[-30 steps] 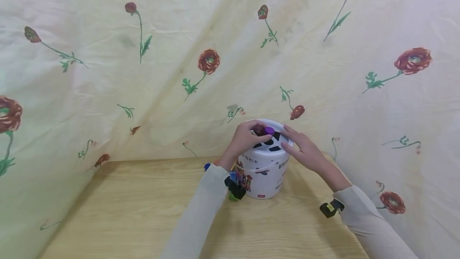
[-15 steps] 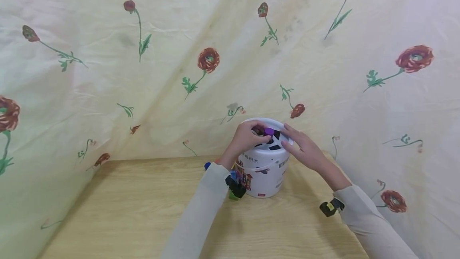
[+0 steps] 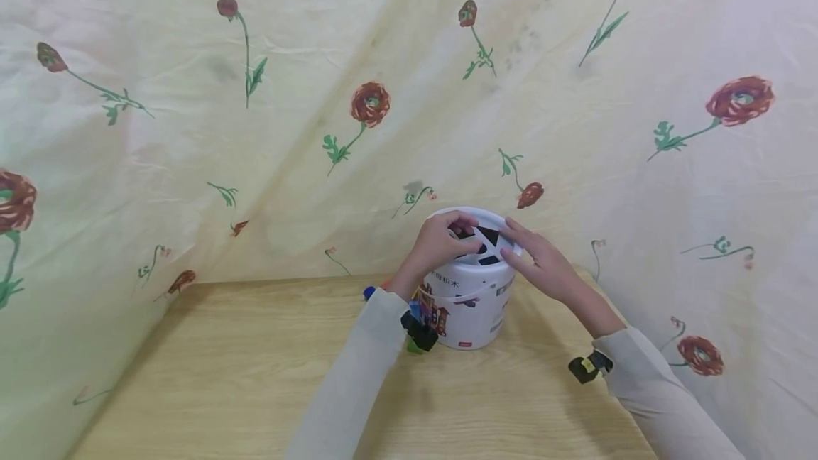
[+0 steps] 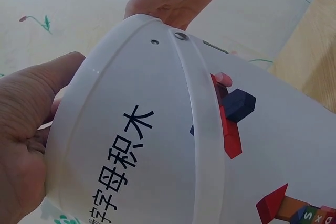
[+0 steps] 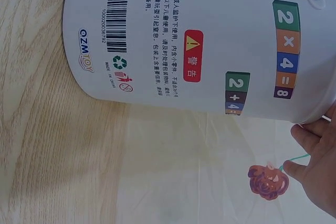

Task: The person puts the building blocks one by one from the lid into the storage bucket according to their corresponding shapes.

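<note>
A white toy-block bucket stands on the wooden table, printed with block pictures and black lettering. Dark shaped openings pierce its white lid. My left hand is over the left part of the lid, fingers loosely bent, with nothing seen between thumb and fingertips. In the left wrist view, the bucket's rim hides part of that left hand. My right hand rests its fingers against the right side of the lid's rim. The right wrist view has the right hand at the bucket's top edge.
Beside the bucket's left, partly behind my left forearm, lie a blue piece, an orange-red piece and a green piece. A flowered cloth hangs behind the wooden table.
The purple piece pinched in my left hand has gone from sight at the lid's openings, and those fingers now hold nothing visible. The right hand has stayed on the rim.
</note>
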Demonstrator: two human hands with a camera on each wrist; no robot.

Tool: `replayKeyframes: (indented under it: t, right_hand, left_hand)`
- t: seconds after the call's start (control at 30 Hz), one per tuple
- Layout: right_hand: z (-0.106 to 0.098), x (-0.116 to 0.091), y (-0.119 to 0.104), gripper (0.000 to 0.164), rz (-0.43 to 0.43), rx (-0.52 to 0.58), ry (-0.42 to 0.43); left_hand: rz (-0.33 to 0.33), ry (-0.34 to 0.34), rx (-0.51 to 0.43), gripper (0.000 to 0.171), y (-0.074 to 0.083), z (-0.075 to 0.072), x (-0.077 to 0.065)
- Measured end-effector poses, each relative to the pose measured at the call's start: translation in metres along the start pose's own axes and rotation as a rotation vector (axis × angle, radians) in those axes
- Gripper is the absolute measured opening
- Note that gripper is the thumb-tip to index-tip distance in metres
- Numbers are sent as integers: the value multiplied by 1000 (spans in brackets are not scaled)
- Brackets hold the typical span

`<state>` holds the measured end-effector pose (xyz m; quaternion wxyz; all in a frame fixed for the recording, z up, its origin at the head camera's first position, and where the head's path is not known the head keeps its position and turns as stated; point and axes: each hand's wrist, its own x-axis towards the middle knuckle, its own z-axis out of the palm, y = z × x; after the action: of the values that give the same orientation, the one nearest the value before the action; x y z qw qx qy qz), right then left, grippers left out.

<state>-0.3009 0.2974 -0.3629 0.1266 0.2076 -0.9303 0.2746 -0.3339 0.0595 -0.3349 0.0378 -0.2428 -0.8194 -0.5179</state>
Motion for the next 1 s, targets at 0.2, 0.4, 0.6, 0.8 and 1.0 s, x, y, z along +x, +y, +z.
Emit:
replayKeyframes:
  t: [0.2, 0.4, 0.6, 0.8, 1.0]
  right_hand:
    - [2, 1, 2, 58, 6, -2, 0]
    - [2, 3, 3, 60, 23, -10, -21]
    - [-1, 5, 1, 62, 38, -8, -43]
    - [-5, 5, -2, 63, 46, -11, -57]
    - [-7, 4, -1, 63, 55, -6, -60]
  left_hand:
    - [4, 10, -3, 34, -1, 0, -1]
    - [25, 29, -13, 33, -3, -1, -2]
    - [56, 31, -45, 31, -3, -5, -4]
    - [97, 25, -68, 29, -5, -9, -6]
    - [163, 60, -105, 26, -11, -9, -12]
